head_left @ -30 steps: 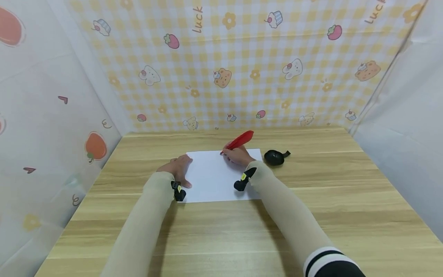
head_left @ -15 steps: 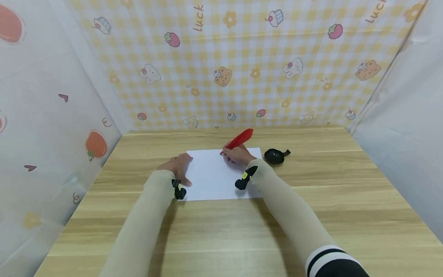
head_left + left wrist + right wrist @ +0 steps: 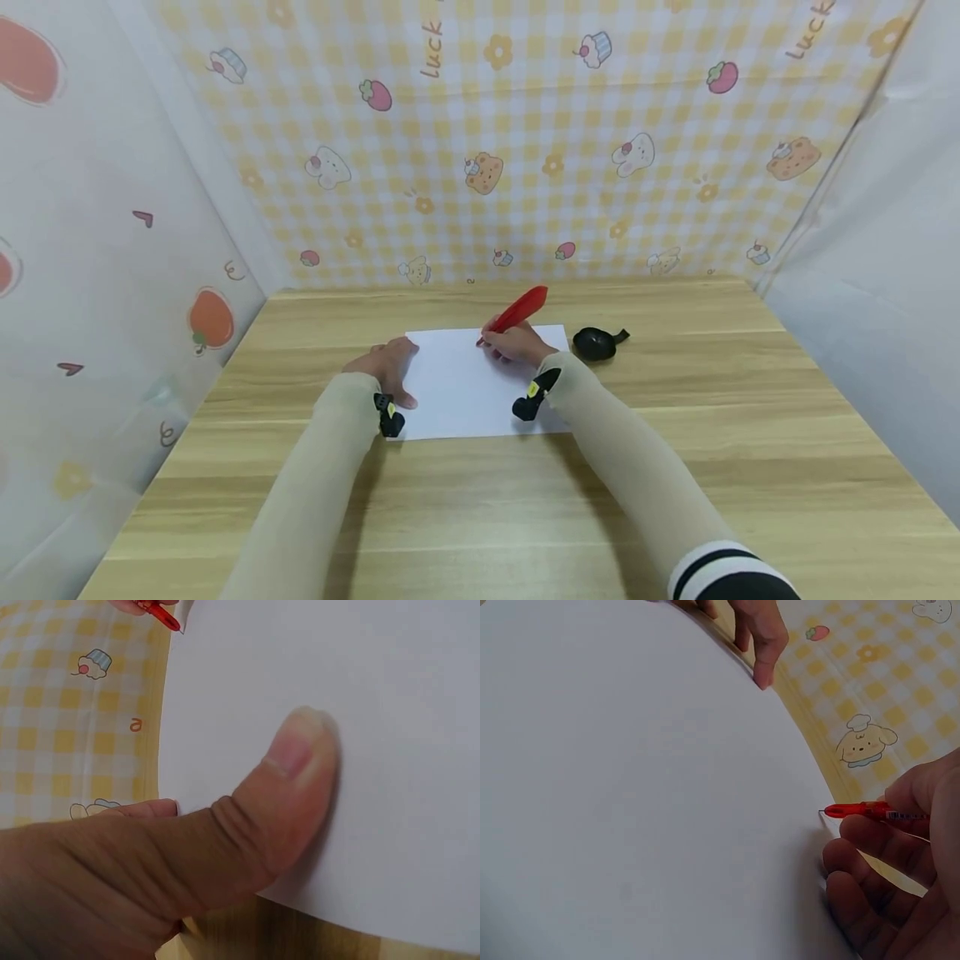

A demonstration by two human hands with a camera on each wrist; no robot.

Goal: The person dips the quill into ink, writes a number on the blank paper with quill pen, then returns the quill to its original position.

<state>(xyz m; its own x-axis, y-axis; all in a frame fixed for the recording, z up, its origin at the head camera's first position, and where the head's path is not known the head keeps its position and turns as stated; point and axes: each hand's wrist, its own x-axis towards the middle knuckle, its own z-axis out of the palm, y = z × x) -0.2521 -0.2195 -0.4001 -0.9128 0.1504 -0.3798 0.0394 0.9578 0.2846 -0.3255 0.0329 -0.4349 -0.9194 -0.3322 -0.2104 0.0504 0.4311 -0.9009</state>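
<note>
A blank white sheet of paper [image 3: 457,392] lies on the wooden table. My left hand [image 3: 386,371] rests at its left edge, thumb [image 3: 292,772] laid flat on the paper and fingertips at the far left corner. Near the paper's far edge, my right hand [image 3: 517,343] pinches a red feather-shaped pen [image 3: 522,308] between thumb and fingers. The feather end slants up to the right. In the right wrist view, the pen's thin tip [image 3: 822,811] is right at the paper, close to its edge. No marks show on the sheet.
To the right of the paper sits a round black object [image 3: 595,342] with a short tab. A yellow checked cloth backdrop [image 3: 480,125] rises behind the wooden table [image 3: 480,517]. White sheets hang at both sides.
The right hand and pen tip have shifted slightly toward me over the paper. The left hand stays at the left edge. The head view has tilted a little.
</note>
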